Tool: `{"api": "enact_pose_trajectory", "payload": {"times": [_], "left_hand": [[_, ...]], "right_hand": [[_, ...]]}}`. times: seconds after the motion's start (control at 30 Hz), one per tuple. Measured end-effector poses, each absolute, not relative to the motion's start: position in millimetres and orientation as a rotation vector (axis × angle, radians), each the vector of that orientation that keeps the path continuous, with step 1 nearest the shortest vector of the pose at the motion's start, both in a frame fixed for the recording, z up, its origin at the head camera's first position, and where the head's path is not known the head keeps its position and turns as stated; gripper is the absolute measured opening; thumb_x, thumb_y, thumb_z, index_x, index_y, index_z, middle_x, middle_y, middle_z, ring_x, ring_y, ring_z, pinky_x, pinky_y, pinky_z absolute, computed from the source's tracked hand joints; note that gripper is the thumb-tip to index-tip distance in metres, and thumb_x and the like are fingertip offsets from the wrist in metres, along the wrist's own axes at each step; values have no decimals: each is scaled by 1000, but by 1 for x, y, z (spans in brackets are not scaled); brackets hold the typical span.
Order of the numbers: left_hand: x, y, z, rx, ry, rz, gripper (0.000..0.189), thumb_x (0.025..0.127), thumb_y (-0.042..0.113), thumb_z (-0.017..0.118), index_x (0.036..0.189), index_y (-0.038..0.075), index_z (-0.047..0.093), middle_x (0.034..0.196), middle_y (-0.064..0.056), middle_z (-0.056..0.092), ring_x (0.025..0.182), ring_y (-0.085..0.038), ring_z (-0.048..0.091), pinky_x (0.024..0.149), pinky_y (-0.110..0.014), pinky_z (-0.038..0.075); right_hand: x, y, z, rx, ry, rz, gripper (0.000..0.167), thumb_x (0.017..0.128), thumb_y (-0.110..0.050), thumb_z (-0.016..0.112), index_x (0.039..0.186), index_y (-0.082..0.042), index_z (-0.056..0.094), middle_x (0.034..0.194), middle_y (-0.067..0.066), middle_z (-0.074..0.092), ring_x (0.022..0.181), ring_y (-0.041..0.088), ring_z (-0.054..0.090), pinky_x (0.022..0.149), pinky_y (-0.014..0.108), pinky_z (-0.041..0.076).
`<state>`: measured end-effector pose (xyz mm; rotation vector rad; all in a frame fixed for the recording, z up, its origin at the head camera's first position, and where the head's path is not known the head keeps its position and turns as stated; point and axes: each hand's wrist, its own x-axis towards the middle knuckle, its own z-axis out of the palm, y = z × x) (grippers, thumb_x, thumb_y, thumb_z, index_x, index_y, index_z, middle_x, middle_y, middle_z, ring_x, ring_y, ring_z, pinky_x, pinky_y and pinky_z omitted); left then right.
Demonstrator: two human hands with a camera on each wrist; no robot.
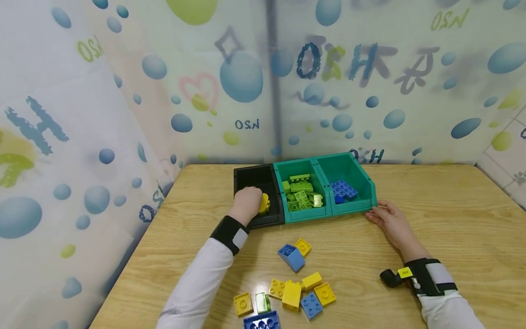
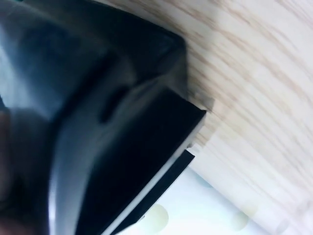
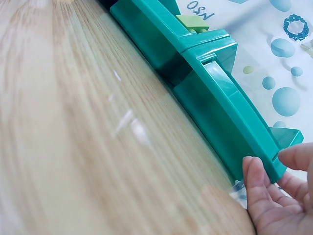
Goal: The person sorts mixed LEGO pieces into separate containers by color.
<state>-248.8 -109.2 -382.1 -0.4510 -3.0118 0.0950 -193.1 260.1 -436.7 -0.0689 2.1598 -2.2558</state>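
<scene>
My left hand (image 1: 248,203) reaches into the black bin (image 1: 268,221) at the left end of a row. It holds a yellow toy brick (image 1: 265,204), which shows beside the curled fingers; the fingertips are hidden in the head view. At the row's other end, my right hand (image 1: 392,226) grips the front corner of the right teal bin (image 1: 353,208), thumb and fingers on either side of it in the right wrist view. Dark blue bricks (image 1: 343,189) lie in that bin. Light green bricks (image 1: 302,186) fill the middle teal bin (image 1: 308,215).
In front of the bins lie loose bricks: a blue sloped brick (image 1: 292,258) beside a flat yellow one (image 1: 303,246), several yellow bricks (image 1: 291,294), a blue brick (image 1: 311,305), a clear green brick (image 1: 262,302) and a dark blue brick (image 1: 261,321). A patterned curtain (image 1: 242,137) stands behind the table.
</scene>
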Motion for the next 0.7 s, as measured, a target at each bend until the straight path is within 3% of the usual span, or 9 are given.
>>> {"api": "enact_pose_trajectory", "payload": {"times": [0.17, 0.33, 0.7], "left_hand": [[-249, -111, -381, -487, -2982, 9, 9, 85, 4, 65, 94, 3, 69, 90, -11, 66, 81, -25, 62, 71, -37, 56], [-246, -111, -379, -537, -2929, -85, 14, 90, 11, 62, 97, 3, 70, 92, -11, 67, 81, -26, 64, 72, -38, 56], [-228, -102, -353, -701, -2777, -344, 24, 91, 16, 62, 110, 2, 68, 107, -12, 67, 97, -25, 64, 85, -36, 54]], "right_hand": [[-194, 261, -437, -71, 2176, -2241, 36, 101, -14, 41, 125, 11, 31, 89, -10, 60, 84, -3, 62, 76, 10, 51], [-194, 261, -438, -67, 2178, -2245, 35, 101, -13, 41, 125, 10, 32, 88, -10, 60, 83, -3, 62, 76, 10, 51], [-194, 262, -438, -84, 2121, -2282, 29, 101, -12, 42, 121, 6, 34, 88, -9, 61, 84, -2, 63, 76, 11, 51]]}}
